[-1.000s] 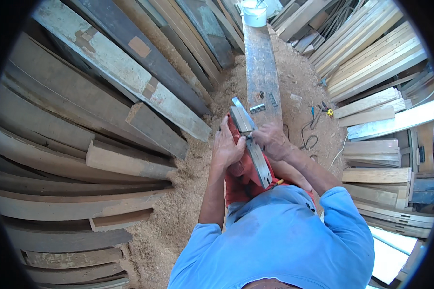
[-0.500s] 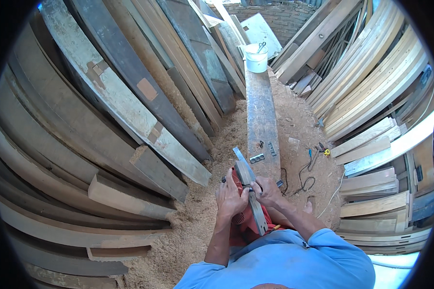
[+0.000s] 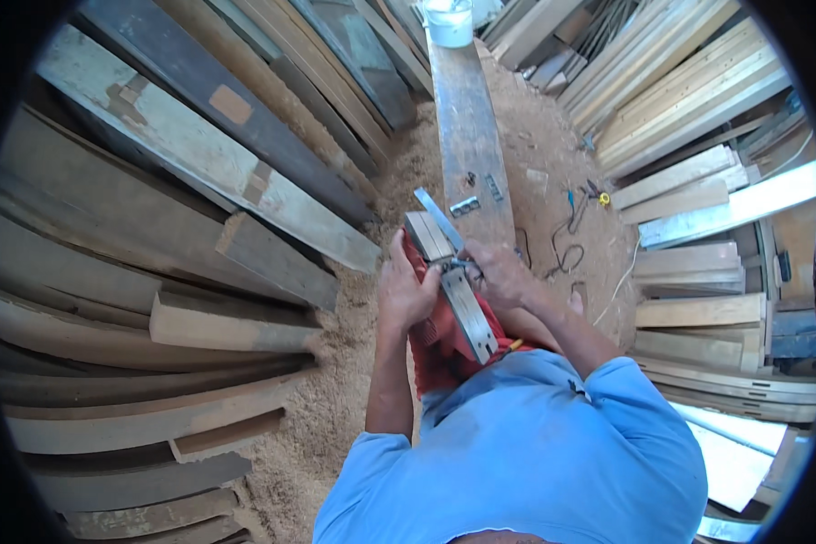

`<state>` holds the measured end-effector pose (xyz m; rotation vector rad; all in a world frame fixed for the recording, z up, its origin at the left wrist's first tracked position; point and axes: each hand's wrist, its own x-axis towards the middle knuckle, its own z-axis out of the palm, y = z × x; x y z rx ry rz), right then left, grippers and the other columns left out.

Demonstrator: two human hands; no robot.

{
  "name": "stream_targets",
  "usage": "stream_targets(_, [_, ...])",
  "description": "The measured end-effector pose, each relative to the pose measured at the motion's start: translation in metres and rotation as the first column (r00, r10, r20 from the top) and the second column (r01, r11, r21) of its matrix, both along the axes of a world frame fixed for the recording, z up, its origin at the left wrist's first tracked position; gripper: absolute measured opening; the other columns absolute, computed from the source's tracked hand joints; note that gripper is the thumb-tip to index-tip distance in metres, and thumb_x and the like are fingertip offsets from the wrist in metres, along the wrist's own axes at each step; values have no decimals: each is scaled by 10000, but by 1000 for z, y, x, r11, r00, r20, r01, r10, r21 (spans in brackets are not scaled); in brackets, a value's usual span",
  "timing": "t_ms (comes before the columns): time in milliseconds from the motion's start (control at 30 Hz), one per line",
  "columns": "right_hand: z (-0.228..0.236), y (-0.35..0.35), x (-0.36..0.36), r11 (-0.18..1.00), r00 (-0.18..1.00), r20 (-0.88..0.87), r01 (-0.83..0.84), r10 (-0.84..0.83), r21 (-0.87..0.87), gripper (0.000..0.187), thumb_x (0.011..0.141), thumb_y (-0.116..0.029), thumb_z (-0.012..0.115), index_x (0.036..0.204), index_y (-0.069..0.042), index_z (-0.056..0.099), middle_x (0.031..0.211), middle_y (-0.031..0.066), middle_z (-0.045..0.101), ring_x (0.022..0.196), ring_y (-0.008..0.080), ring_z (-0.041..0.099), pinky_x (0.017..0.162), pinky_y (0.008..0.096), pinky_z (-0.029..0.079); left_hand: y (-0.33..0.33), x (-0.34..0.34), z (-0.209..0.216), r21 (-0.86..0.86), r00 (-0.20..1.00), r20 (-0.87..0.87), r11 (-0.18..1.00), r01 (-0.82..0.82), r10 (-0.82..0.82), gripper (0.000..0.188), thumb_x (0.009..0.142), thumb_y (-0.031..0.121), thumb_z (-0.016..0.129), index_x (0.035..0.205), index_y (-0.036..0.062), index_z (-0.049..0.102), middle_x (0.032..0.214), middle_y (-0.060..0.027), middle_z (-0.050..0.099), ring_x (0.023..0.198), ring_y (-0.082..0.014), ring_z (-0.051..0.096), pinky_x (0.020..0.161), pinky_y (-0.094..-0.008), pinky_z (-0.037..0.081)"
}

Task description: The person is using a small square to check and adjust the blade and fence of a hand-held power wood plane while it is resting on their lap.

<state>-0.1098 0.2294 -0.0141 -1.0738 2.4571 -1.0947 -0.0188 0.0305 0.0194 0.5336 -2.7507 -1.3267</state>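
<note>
A red electric hand planer (image 3: 467, 313) rests over my lap with its silver sole facing up. My left hand (image 3: 404, 283) is closed around its far left side, the thumb at the gap between the two sole plates. My right hand (image 3: 500, 274) grips a narrow flat metal strip (image 3: 435, 213) that slants up and leftward past the front sole plate. Fingers of my right hand cover the strip's lower end and part of the blade gap, so contact there cannot be made out.
A long worn plank (image 3: 467, 100) stretches ahead, bearing a white bucket (image 3: 451, 25) and a small slotted metal piece (image 3: 465, 207). Right of it, a dark cord (image 3: 567, 258) and a yellow item (image 3: 605, 199) lie on the sawdust-covered floor. Boards (image 3: 236, 335) line both sides.
The metal strip has swung from lying along the planer's sole to slanting across it, moving with my right hand. My left hand keeps holding the planer. The view has tilted downward.
</note>
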Motion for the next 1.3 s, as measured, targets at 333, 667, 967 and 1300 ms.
stream_targets(333, [15,7,-9,985,879,-445,-160,173,68,162,872,-104,624,1029,-92,659,886,152,718,847,384,703,745,505,534,4,-5,14,-29,996,93,1000,-9,12,887,895,249,716,1598,1,234,1469,-329,527,1373,-469,523,1154,-498,410])
stream_targets(667, [-15,-16,-7,988,990,24,140,-142,71,257,1008,-276,601,916,-36,604,816,234,655,794,464,658,690,539,496,3,-1,-4,-118,998,-58,993,9,-16,930,839,258,733,1585,-15,249,1298,-340,603,1177,-513,592,1025,-564,466])
stream_targets(967, [-22,-18,3,952,955,81,274,-286,137,301,1029,-298,560,882,-46,631,780,226,653,768,461,664,685,543,497,5,2,-12,-168,990,-127,985,41,-63,970,790,253,743,1587,-6,255,1279,-302,606,1097,-479,607,984,-569,457])
stream_targets(1300, [-18,-18,-6,966,966,134,197,-220,167,305,1022,-310,561,978,-20,642,911,261,699,884,476,685,769,563,521,-2,0,-9,-92,995,-83,994,55,-62,950,828,262,761,1577,-12,245,1370,-332,561,1272,-486,559,1091,-540,436])
